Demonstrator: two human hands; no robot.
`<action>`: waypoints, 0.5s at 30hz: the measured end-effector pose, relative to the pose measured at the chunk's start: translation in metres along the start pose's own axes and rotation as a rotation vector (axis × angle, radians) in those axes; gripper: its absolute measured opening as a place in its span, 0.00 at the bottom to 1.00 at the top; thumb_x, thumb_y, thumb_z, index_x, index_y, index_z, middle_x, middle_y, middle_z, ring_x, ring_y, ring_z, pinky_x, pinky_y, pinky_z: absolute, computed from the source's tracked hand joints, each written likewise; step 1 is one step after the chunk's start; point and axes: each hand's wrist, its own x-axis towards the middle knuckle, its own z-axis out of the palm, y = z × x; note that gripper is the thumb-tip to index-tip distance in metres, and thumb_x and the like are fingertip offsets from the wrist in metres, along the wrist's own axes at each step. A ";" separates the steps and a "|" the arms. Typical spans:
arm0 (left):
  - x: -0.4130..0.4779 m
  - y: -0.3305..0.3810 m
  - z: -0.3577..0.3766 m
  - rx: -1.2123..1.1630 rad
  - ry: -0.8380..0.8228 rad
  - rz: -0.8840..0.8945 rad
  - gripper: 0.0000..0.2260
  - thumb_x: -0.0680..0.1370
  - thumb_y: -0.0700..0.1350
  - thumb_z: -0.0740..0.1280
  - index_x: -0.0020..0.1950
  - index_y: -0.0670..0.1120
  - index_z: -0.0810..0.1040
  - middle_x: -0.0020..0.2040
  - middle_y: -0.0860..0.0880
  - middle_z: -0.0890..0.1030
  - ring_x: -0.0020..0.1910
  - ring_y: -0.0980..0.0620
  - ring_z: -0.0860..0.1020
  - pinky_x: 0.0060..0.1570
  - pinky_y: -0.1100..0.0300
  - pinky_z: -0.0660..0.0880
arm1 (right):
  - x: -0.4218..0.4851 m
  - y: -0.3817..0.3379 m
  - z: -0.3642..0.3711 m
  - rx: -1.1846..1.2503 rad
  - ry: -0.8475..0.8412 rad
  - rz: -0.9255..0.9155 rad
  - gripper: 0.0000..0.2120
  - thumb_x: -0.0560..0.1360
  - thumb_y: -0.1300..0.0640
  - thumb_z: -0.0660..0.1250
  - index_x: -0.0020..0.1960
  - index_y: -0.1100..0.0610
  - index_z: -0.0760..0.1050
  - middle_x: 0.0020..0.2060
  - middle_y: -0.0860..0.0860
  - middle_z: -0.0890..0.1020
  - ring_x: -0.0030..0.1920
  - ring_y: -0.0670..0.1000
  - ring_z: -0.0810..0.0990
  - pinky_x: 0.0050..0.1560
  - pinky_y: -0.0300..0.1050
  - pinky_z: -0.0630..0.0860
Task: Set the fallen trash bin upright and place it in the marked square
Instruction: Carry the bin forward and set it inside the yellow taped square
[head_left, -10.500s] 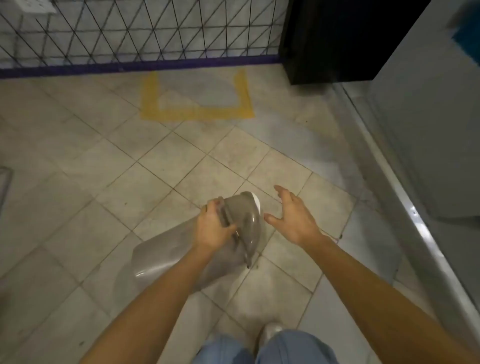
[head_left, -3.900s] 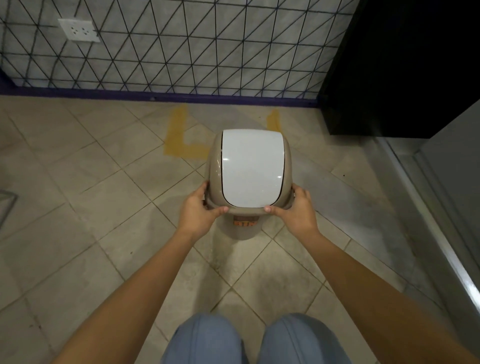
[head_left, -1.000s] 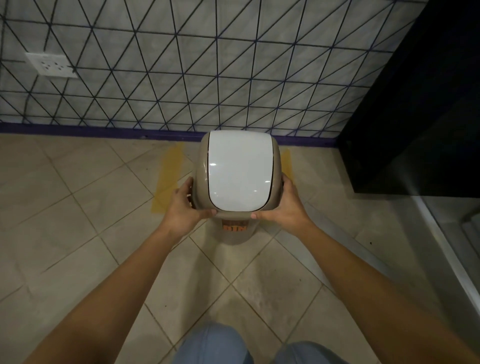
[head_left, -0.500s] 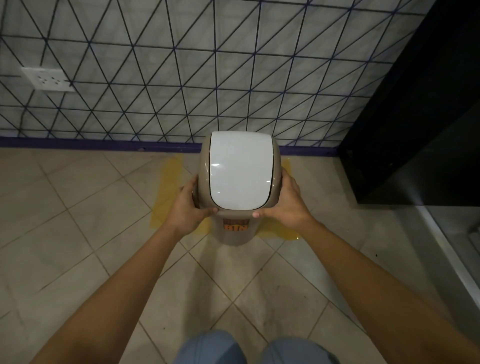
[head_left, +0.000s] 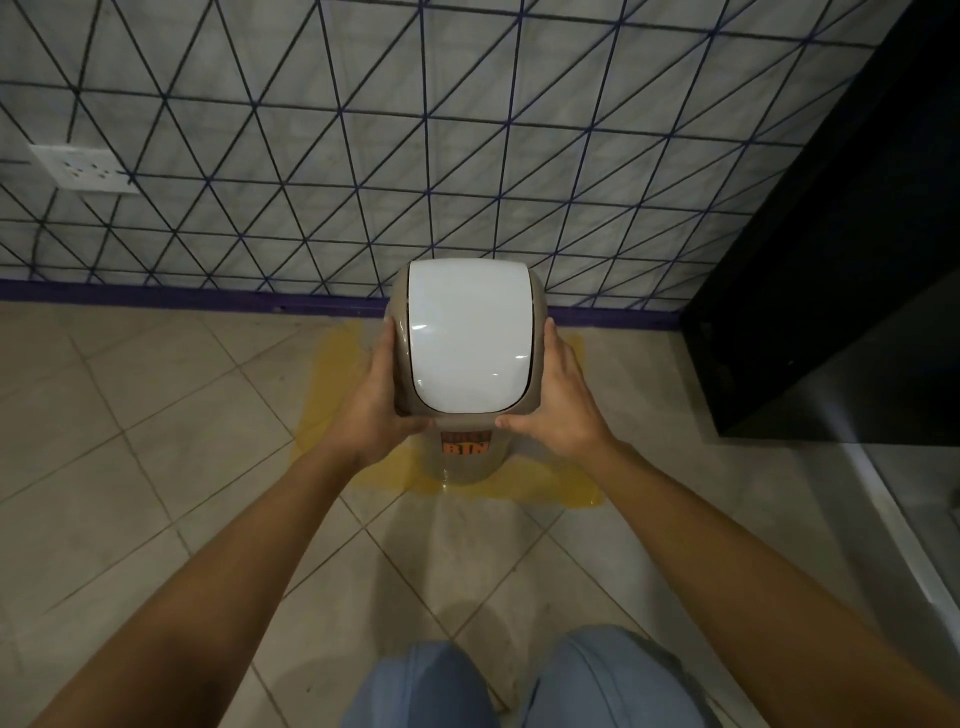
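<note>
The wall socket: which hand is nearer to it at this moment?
Left. The left hand grips the trash bin on the side facing the wall socket, which sits up and to the left; the right hand grips the bin's far side.

We see a dim indoor scene under soft, even light with a warm cast on the floor (head_left: 156, 467). The white lid (head_left: 470, 338) is the brightest surface and carries small glints near its left and lower right edges. The black cabinet (head_left: 841, 291) is nearly featureless. A faint shadow lies on the floor ahead of the knees (head_left: 519, 686). The wall (head_left: 363, 130) lines bow outward, wide-angle distortion growing toward the edges. Detail is slightly soft throughout.
</note>
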 end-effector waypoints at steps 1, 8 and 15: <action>0.002 0.002 0.001 0.057 0.010 0.011 0.58 0.64 0.40 0.79 0.77 0.53 0.37 0.76 0.46 0.59 0.74 0.46 0.61 0.68 0.47 0.68 | 0.003 0.000 -0.001 -0.006 -0.007 0.000 0.65 0.58 0.52 0.81 0.76 0.55 0.36 0.76 0.54 0.52 0.76 0.55 0.52 0.74 0.53 0.57; 0.029 0.006 -0.004 0.181 0.054 0.015 0.58 0.64 0.41 0.79 0.77 0.48 0.37 0.78 0.45 0.52 0.76 0.44 0.55 0.71 0.49 0.62 | 0.034 -0.005 -0.009 -0.038 -0.085 -0.007 0.67 0.57 0.55 0.82 0.76 0.55 0.33 0.77 0.54 0.47 0.76 0.55 0.49 0.74 0.53 0.54; 0.055 -0.002 -0.011 0.205 0.074 0.008 0.56 0.65 0.41 0.78 0.78 0.48 0.40 0.78 0.43 0.53 0.76 0.43 0.54 0.72 0.47 0.61 | 0.063 -0.010 -0.004 -0.036 -0.045 -0.001 0.66 0.58 0.57 0.82 0.76 0.54 0.34 0.77 0.54 0.47 0.77 0.56 0.48 0.75 0.55 0.55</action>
